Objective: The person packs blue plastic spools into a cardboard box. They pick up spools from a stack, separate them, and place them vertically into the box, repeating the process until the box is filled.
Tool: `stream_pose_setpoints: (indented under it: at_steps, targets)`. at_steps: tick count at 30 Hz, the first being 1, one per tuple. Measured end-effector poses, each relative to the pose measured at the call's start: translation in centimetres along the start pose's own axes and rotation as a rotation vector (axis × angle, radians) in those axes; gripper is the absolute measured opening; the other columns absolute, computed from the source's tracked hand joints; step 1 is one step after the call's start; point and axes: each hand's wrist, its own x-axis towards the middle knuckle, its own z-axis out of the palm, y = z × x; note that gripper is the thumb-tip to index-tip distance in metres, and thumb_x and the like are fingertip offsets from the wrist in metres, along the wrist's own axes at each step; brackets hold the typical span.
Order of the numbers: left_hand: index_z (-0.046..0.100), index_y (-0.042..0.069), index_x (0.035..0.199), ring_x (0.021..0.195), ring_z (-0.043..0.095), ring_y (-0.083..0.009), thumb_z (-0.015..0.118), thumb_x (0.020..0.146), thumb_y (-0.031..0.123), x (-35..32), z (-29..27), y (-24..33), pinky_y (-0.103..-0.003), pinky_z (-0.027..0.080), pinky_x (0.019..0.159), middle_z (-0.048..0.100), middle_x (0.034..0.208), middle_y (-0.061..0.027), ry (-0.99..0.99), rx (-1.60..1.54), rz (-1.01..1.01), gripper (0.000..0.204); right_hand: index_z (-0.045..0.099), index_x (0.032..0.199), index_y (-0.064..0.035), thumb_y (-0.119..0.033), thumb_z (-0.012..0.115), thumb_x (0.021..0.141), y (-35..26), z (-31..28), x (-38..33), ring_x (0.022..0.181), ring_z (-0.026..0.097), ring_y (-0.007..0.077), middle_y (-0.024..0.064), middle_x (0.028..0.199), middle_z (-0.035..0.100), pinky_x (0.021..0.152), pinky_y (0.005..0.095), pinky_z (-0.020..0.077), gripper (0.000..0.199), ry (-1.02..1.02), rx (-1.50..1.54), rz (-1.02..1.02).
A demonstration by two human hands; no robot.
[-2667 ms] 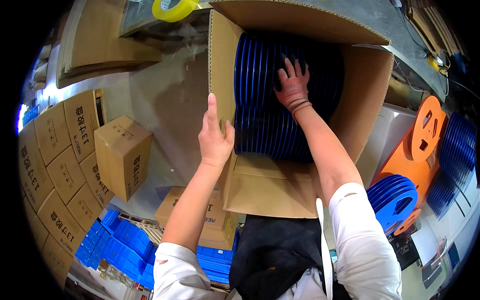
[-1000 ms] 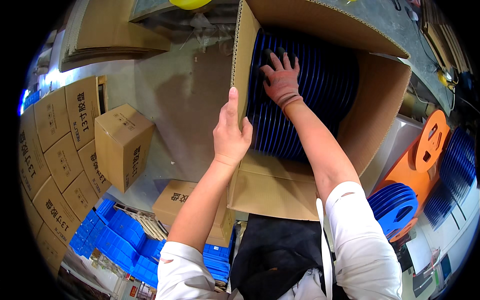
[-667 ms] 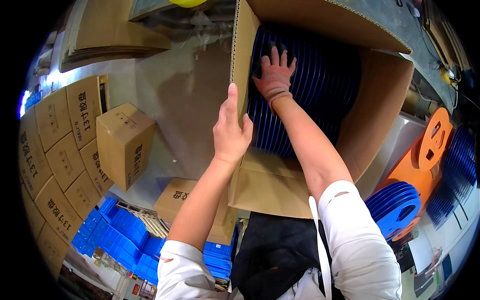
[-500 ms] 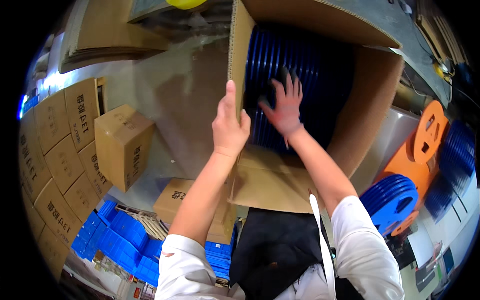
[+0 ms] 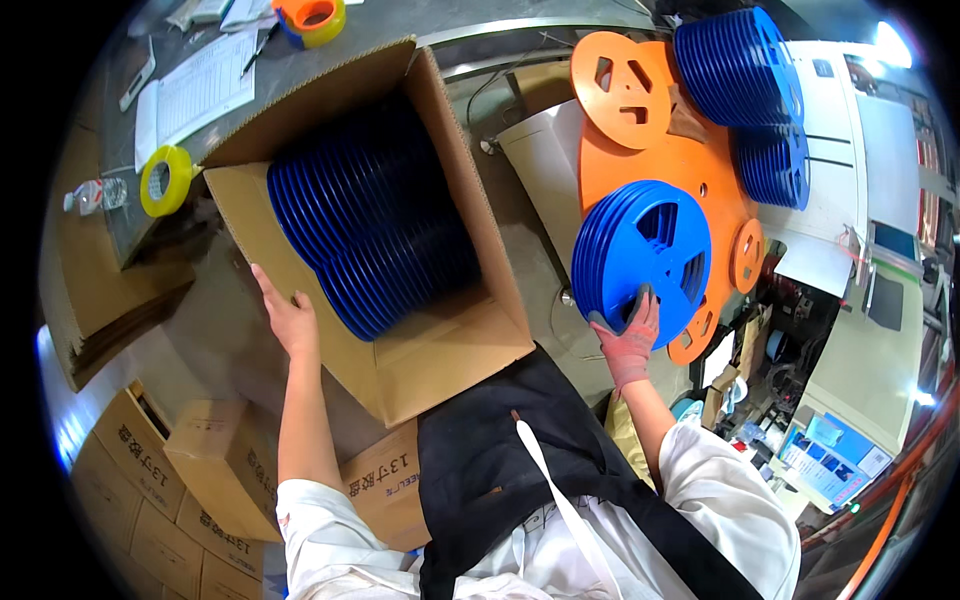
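An open cardboard box (image 5: pixel 455 385) stands in front of me, tilted in view, with two rows of blue plastic reels (image 5: pixel 345 210) inside. My left hand (image 5: pixel 290 325) is at the box's left wall, thumb over the edge and index finger stretched along the outside. On the right, my right hand (image 5: pixel 630 345), in a reddish glove with dark fingertips, grips the lower rim of a short stack of blue reels (image 5: pixel 645 225). Its fingers lie on the front face and the thumb is spread toward the stack's left side. This stack leans against an orange machine plate.
The orange plate (image 5: pixel 650 170) carries an orange slotted disc (image 5: pixel 620 90). More blue reels (image 5: pixel 735 65) stand at the far right. A worktop (image 5: pixel 375 25) holds paper sheets (image 5: pixel 205 90) and yellow tape (image 5: pixel 167 180). Closed cartons (image 5: pixel 215 465) sit at lower left, near a plastic bottle (image 5: pixel 95 197) higher up.
My right hand has left the box interior and taken hold of the reel stack on the right. The view has swung right. The box now shows two rows of reels; my left hand stays at its wall.
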Motion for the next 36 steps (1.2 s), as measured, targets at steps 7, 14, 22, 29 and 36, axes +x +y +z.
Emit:
stream_pose_setpoints:
  at_steps: [7,14,22,29,36]
  targets:
    - [0.012,0.014,0.151,0.133,0.030,-0.0428,0.062,0.076,0.000,-7.2,0.3,-2.5,-0.047,0.031,0.109,0.029,0.146,-0.0242,0.128,0.125,0.195,0.092,0.049,0.125,-0.0127,-0.033,0.085,0.055,2.7,2.5,-4.1,0.114,0.048,0.0289,0.0071,0.119,0.055,0.100,0.0436,0.0355,0.082,-0.132,0.027,0.095]
    - [0.014,0.013,0.151,0.138,0.022,-0.0423,0.063,0.075,-0.001,-22.0,-2.7,-0.6,-0.047,0.025,0.113,0.022,0.149,-0.0246,-0.090,0.173,0.088,0.091,0.051,0.125,-0.0096,-0.021,0.077,0.066,5.3,-2.1,-3.7,0.110,0.050,0.0316,0.0104,0.117,0.055,0.093,0.0461,0.0373,0.066,-0.081,0.281,-0.083]
    - [0.015,0.012,0.150,0.137,0.026,-0.0399,0.062,0.077,0.001,-28.8,-7.0,4.5,-0.045,0.028,0.111,0.024,0.148,-0.0241,-0.181,0.028,0.071,0.087,0.053,0.120,-0.0020,-0.017,0.065,0.074,10.9,-11.9,1.8,0.100,0.054,0.0356,0.0169,0.109,0.057,0.087,0.0466,0.0408,0.049,0.343,0.302,-0.137]
    - [0.023,0.008,0.147,0.134,0.032,-0.0388,0.061,0.076,-0.001,-29.5,-7.8,7.3,-0.043,0.031,0.110,0.033,0.143,-0.0231,-0.154,-0.024,0.266,0.081,0.055,0.120,0.0005,-0.010,0.053,0.086,12.9,-20.4,1.4,0.096,0.060,0.0278,0.0153,0.105,0.061,0.080,0.0361,0.0476,0.036,0.651,0.968,0.160]
    - [0.037,0.008,0.142,0.124,0.048,-0.0358,0.060,0.079,0.011,-29.1,-9.0,3.5,-0.039,0.039,0.104,0.047,0.136,-0.0216,-0.431,0.012,0.094,0.067,0.054,0.112,-0.0021,-0.024,0.050,0.097,8.0,-25.7,-0.2,0.080,0.061,0.0167,0.0058,0.088,0.055,0.078,0.0327,0.0525,0.027,0.442,1.580,0.189]
